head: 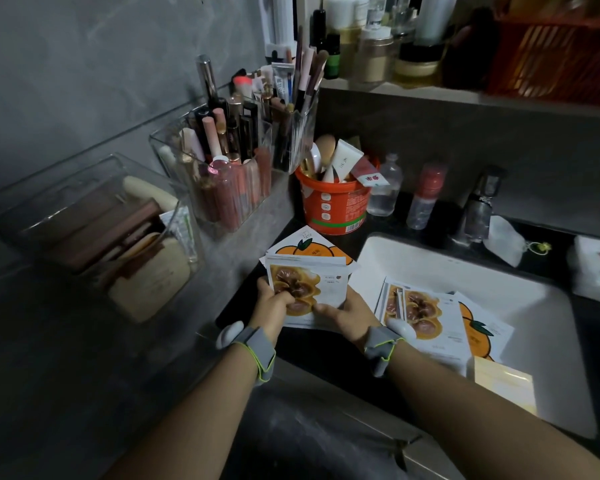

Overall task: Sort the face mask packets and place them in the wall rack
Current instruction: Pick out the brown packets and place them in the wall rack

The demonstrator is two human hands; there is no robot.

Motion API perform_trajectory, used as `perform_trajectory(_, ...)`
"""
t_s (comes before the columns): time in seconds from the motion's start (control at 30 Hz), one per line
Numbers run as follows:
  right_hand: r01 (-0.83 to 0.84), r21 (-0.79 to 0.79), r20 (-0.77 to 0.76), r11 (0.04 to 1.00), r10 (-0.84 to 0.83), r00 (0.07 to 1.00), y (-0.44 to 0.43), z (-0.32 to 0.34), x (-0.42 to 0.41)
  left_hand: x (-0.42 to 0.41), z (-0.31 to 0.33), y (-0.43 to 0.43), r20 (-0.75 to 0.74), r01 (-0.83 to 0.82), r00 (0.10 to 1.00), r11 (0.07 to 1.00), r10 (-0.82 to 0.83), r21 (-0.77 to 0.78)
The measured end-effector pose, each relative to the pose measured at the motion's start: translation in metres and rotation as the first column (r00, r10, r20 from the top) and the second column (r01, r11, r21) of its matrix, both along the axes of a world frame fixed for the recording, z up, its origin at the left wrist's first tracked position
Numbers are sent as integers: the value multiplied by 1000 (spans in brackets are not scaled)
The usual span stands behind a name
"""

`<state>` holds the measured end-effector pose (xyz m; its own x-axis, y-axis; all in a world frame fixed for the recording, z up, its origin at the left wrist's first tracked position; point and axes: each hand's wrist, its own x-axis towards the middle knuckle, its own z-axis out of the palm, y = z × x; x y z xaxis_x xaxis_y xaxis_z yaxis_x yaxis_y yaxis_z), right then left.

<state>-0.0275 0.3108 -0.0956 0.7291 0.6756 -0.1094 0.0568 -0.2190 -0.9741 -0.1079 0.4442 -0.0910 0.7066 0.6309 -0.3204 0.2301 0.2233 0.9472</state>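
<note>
both hands hold a packet stack.

Both hands grip one stack of face mask packets: the left hand clasps its left edge, the right hand its lower right corner. More packets lie in the white sink just right of the right hand.

Red Chinese characters on a white sachet in the orange tub; packet print illegible.
</note>
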Motion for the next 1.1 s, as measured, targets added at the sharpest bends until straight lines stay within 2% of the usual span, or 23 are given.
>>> perform_trajectory(0.23,32,58,-76,998,-27,997,-12,16,10,-1,19,-4,5,95,995,995,-95,-33)
perform_trajectory(0.33,65,74,-134,995,-55,989,-18,27,19,6,29,-8,88,111,991,982,-99,-150)
perform_trajectory(0.43,144,75,-128,987,-134,983,-26,39,26,17,41,-20,171,113,983,961,-71,-251)
perform_trajectory(0.47,185,75,-151,980,-172,974,-32,43,30,22,45,-24,201,120,977,955,-66,-270)
perform_trajectory(0.53,253,135,-299,958,-204,932,-46,50,34,32,52,-34,252,121,967,941,-40,-315)
perform_trajectory(0.63,390,347,-568,853,-140,811,-71,59,31,49,63,-51,317,111,948,909,24,-402)
perform_trajectory(0.7,475,460,-618,751,-113,778,-82,63,22,62,70,-68,346,146,938,884,19,-445)
perform_trajectory(0.83,551,604,-587,576,-145,796,-86,70,10,85,83,-116,378,219,926,832,-11,-510)
perform_trajectory(0.9,618,600,-604,508,-219,766,-92,77,12,92,89,-139,393,248,919,804,-20,-541)
perform_trajectory(0.97,670,571,-607,474,-306,734,-111,83,20,99,94,-160,396,298,916,782,-72,-548)
perform_trajectory(1.1,673,548,-511,497,-439,739,-154,96,32,109,103,-183,411,380,893,799,-186,-466)
